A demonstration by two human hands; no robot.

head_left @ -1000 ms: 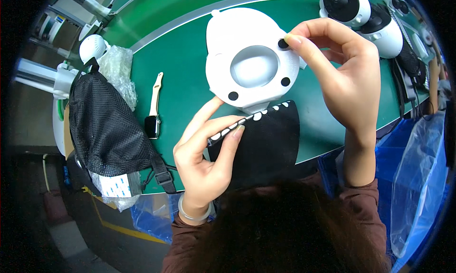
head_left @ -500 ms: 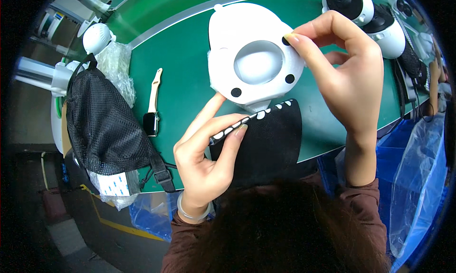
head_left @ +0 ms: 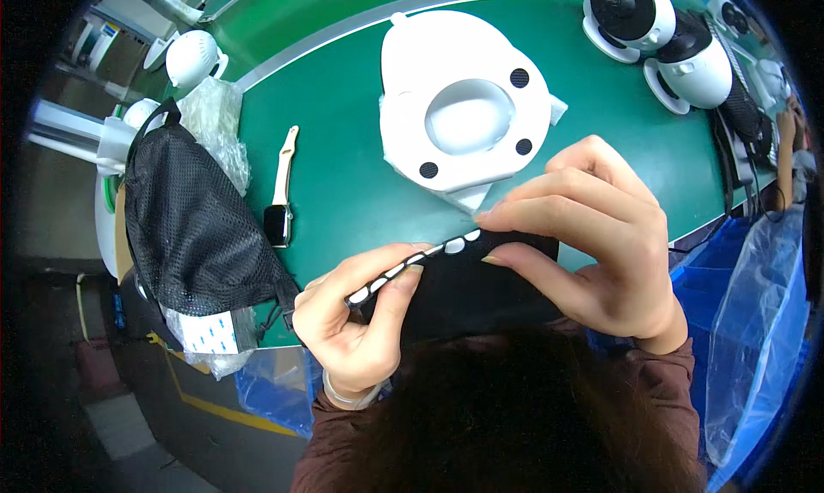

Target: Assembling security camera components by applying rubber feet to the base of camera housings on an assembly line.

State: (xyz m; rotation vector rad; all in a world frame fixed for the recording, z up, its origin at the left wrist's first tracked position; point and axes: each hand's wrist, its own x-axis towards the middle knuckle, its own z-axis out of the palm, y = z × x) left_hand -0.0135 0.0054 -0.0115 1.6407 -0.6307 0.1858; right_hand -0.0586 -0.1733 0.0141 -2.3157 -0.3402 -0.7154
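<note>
Bent over at its far edge, a thin black sheet [head_left: 455, 291] shows a row of white ovals along the fold. My left hand [head_left: 360, 317] pinches the left part of that edge between thumb and fingers. My right hand [head_left: 596, 244] is closed on the right part, with thumb and forefinger at the fold. Beyond both hands, untouched, lies a white rounded plastic housing [head_left: 429, 55] on a white wrapping. Around its round hollow sit black round pads [head_left: 519, 78], three in all.
The green table [head_left: 335, 167] carries a smartwatch [head_left: 276, 223] and a black mesh bag [head_left: 189, 218] at left, near bubble wrap [head_left: 215, 133]. White-and-black devices [head_left: 631, 17] stand at far right. Blue bins with clear plastic [head_left: 747, 321] flank the near edge. Another person's arm [head_left: 785, 154] shows at far right.
My right hand has left the housing's upper right pad and come down to the black sheet. The left hand has shifted slightly left and nearer, lowering the sheet's folded edge.
</note>
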